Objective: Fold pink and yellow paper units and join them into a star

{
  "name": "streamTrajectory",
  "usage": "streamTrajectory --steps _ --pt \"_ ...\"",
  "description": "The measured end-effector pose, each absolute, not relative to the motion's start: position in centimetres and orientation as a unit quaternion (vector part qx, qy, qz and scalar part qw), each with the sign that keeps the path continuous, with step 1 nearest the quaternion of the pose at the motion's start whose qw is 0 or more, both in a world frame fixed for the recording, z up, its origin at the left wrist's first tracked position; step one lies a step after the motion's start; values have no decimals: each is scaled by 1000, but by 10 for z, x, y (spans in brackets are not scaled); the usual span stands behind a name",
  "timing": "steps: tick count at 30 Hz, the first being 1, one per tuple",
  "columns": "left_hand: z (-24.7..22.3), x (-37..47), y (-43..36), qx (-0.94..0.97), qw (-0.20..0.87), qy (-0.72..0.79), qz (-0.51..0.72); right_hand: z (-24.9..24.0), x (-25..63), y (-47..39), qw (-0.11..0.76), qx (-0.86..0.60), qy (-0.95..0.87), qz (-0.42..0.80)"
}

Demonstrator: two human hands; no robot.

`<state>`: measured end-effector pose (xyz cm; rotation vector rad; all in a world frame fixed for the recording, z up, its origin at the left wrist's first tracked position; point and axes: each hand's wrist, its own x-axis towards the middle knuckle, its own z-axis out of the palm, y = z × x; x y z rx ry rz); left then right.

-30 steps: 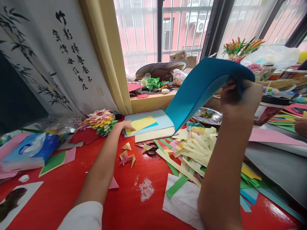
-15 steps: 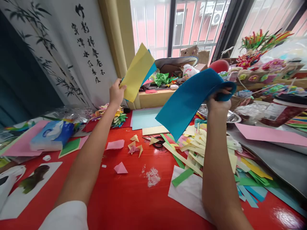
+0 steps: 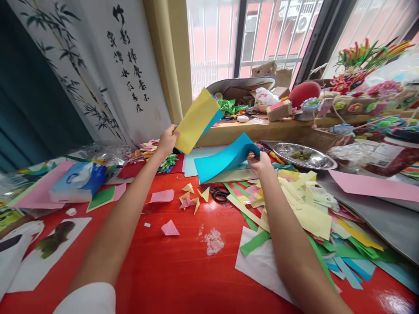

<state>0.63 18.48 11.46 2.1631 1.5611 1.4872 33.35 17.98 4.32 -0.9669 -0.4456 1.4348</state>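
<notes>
My left hand [image 3: 169, 140] grips a yellow sheet of paper [image 3: 198, 121] with a blue sheet [image 3: 212, 123] showing behind it, both held up above the table. Pinched by its right end in my right hand [image 3: 260, 161] is a larger blue sheet [image 3: 225, 158], curved and low over the pale sheets [image 3: 191, 162] at the back of the table. Below it lie black-handled scissors [image 3: 220, 194]. Small folded paper pieces [image 3: 189, 201] in yellow and pink rest left of the scissors, with pink paper squares [image 3: 162, 196] beside them.
Paper strips and offcuts [image 3: 304, 205] heap up on the right, partly behind my right forearm. A metal dish [image 3: 304, 158] stands behind them. To the left are a tissue pack [image 3: 77, 181] and a cluster of folded paper [image 3: 168, 163]. A crowded windowsill [image 3: 235, 130] runs along the back.
My right hand has come down and to the left, bringing the blue sheet low over the pale sheets. The left hand has dropped slightly with its yellow and blue paper. The view has shifted a little.
</notes>
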Motion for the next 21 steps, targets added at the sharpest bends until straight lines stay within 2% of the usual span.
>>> streamTrajectory --steps 8,12,17,21 --pt "92 31 189 768 172 533 311 50 371 168 471 -549 -331 606" --pt "78 40 200 764 180 572 238 67 382 157 357 -554 -464 592" --pt "59 44 210 749 190 618 146 71 369 156 282 -566 -520 574" --pt "49 44 214 736 186 647 81 73 351 157 135 -603 -622 481"
